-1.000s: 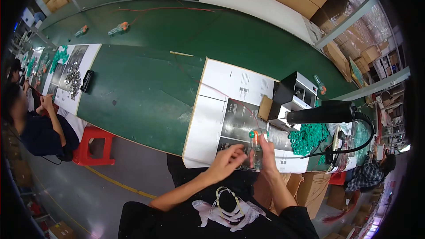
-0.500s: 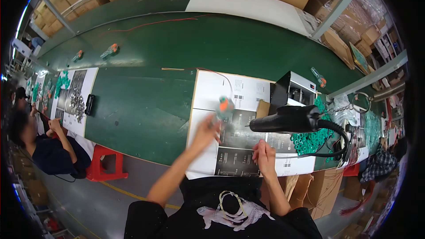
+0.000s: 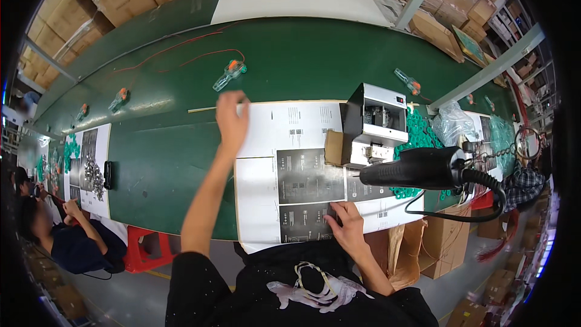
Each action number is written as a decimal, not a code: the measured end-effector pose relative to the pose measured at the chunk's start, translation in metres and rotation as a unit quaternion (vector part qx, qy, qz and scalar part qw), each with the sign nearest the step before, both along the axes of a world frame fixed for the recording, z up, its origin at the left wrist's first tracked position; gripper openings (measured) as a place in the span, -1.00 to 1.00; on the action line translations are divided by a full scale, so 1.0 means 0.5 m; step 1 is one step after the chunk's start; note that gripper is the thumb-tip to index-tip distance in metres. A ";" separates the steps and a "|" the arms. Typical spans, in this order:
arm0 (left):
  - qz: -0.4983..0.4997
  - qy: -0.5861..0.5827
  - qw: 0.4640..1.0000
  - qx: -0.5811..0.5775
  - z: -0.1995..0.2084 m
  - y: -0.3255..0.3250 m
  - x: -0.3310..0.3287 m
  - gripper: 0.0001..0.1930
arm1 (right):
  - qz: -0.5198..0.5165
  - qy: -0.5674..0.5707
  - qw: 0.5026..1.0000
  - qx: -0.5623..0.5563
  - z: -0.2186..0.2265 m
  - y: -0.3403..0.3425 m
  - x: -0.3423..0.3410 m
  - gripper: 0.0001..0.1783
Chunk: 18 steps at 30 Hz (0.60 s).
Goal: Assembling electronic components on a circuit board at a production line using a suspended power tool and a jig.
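Lying beyond the left hand (image 3: 232, 117), seemingly apart, is a transparent piece (image 3: 230, 74)

Left hand (image 3: 232, 120) near clear-and-orange device (image 3: 230, 75) on green table (image 3: 172, 169); right hand (image 3: 348, 225) over printed sheet (image 3: 259, 188).

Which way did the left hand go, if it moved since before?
Yes: the left hand moved forward and leftward, to about the far-left corner of the black-and-white printed sheet.

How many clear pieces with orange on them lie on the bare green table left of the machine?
3: the nearest piece just beyond the left hand, the middle piece farther left, the last piece left of that. Others may be hidden or too small.
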<state>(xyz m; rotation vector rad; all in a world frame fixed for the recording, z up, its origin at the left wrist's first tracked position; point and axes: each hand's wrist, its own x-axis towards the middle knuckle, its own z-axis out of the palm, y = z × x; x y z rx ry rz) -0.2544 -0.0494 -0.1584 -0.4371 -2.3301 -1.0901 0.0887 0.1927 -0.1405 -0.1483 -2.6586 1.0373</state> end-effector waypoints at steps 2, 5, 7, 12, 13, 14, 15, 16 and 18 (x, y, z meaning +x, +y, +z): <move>-0.114 -0.011 0.993 0.042 -0.002 0.032 0.151 -0.82 | 0.034 0.003 0.999 0.036 0.000 -0.003 -0.002 -0.69; -0.172 -0.125 0.972 0.103 -0.028 0.087 0.365 -0.86 | 0.067 0.011 0.997 0.045 -0.020 0.015 -0.005 -0.71; -0.226 -0.276 0.921 0.155 -0.021 0.114 0.479 -0.83 | 0.085 0.018 0.995 0.047 -0.028 0.016 -0.007 -0.72; -0.302 -0.247 0.915 0.104 -0.024 0.161 0.541 -0.80 | 0.096 0.046 0.991 0.083 -0.033 0.016 -0.014 -0.75; -0.290 -0.276 0.910 0.109 -0.025 0.165 0.544 -0.79 | 0.100 0.050 0.990 0.090 -0.038 0.014 -0.015 -0.74; -0.295 -0.274 0.909 0.108 -0.025 0.167 0.547 -0.79 | 0.103 0.054 0.989 0.096 -0.043 0.014 -0.015 -0.72; -0.296 -0.262 0.915 0.078 -0.015 0.167 0.548 -0.79 | 0.099 0.059 0.989 0.098 -0.047 0.016 -0.015 -0.72; -0.297 -0.250 0.920 0.048 -0.004 0.167 0.548 -0.78 | 0.099 0.062 0.989 0.091 -0.052 0.016 -0.014 -0.72; -0.301 -0.236 0.924 0.015 0.003 0.171 0.546 -0.77 | 0.098 0.068 0.990 0.075 -0.060 0.018 -0.011 -0.70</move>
